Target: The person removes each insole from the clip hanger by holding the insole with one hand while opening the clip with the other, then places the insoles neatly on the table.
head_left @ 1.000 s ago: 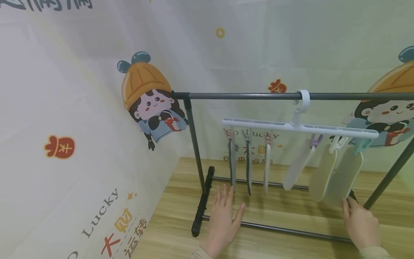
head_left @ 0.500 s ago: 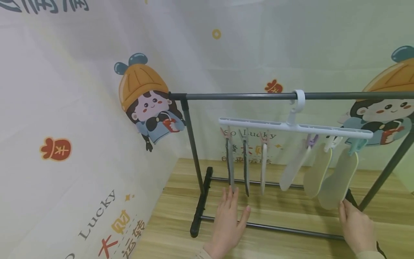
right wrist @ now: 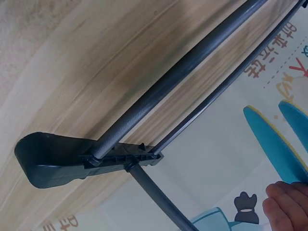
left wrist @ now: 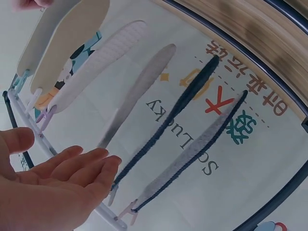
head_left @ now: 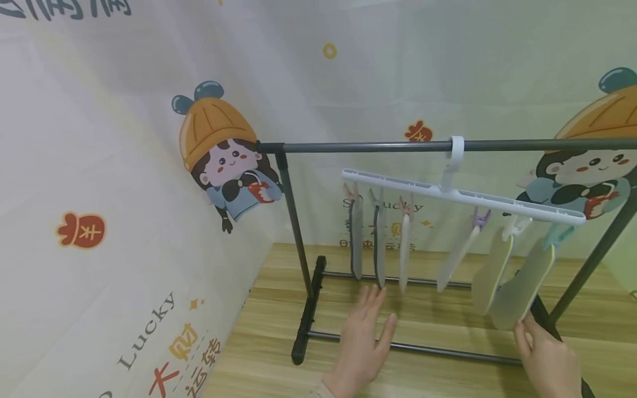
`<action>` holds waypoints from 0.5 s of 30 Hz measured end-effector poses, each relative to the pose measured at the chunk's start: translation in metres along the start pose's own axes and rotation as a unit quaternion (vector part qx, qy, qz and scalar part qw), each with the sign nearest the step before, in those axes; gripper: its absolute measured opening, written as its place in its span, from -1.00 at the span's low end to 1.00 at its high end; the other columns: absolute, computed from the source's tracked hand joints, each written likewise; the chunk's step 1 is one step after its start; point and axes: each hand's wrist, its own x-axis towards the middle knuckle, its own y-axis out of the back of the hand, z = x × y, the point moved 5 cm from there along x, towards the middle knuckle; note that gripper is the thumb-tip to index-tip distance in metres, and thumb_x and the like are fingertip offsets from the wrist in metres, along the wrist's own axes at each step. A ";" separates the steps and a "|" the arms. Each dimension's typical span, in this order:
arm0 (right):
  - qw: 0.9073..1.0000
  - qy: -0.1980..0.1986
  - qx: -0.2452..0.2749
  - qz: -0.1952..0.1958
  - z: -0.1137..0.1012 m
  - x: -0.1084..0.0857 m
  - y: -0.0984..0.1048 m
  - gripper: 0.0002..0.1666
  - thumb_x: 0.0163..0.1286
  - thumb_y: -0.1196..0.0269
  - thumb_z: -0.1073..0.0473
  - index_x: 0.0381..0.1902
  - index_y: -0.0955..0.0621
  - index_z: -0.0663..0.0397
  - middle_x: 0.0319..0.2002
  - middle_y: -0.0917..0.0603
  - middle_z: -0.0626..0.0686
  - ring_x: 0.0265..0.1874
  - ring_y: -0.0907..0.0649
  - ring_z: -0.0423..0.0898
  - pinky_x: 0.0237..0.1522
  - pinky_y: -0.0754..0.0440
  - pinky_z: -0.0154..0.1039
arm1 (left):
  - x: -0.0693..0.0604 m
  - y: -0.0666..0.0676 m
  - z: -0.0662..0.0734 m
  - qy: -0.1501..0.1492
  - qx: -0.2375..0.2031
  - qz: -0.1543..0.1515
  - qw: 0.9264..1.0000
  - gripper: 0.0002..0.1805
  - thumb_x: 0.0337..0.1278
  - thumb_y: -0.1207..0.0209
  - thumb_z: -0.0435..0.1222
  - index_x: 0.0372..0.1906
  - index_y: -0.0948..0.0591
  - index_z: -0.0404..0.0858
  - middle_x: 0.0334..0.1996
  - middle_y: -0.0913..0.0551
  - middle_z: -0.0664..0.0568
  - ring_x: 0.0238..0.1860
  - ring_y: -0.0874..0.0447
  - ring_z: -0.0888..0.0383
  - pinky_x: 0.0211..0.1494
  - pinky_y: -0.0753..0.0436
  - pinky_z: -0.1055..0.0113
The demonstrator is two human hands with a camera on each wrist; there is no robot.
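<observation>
six insoles [head_left: 490, 276] hang in a row, one in a light pinch

each on its own clip [head_left: 480, 220] under a white hanger [head_left: 438, 190], the insoles spread from eight o'clock round to five below the hook [head_left: 457, 149] on a dark rail [head_left: 358, 147]. at five o'clock, the right hand [head_left: 552, 354] appears to pinch the lower edge of the end insole [head_left: 527, 287] between thumb and fingers. at seven, the left hand [head_left: 360, 337] is spread loosely and grips nothing, fingertips near a dark-edged insole [head_left: 380, 243]; whether they touch it cannot be told. the hanger tilts, its nine o'clock end higher than its three o'clock end. the step in hand looks like straightening or steadying pieces already clipped. the next move would seem to call for a gentle release at five o'clock, letting the hanger level without swinging.
</observation>
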 end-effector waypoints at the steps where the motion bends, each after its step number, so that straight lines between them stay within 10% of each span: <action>1: 1.000 0.006 -0.003 0.007 -0.001 -0.002 0.001 -0.68 0.42 -0.07 0.25 -0.37 -0.62 0.44 -0.70 -0.63 0.32 -0.92 -0.35 -0.11 -0.87 -0.21 -0.24 | 0.000 0.000 0.002 -0.003 0.000 -0.001 1.000 -0.45 0.53 0.10 -0.06 0.40 -0.36 -0.30 0.40 -0.36 -0.23 0.43 -0.28 -0.20 0.32 -0.39 -0.20; 15: 0.994 0.054 -0.013 0.090 -0.015 -0.021 0.010 -0.10 0.54 0.24 -0.33 -0.35 -0.66 0.37 -0.59 -0.68 0.34 -0.89 -0.02 -0.52 -0.89 -0.01 -0.51 | 0.007 -0.009 0.032 -0.091 0.024 0.020 0.995 -0.51 0.52 0.07 -0.14 0.35 -0.41 -0.34 0.34 -0.45 -0.18 0.39 -0.39 -0.11 0.31 -0.48 -0.05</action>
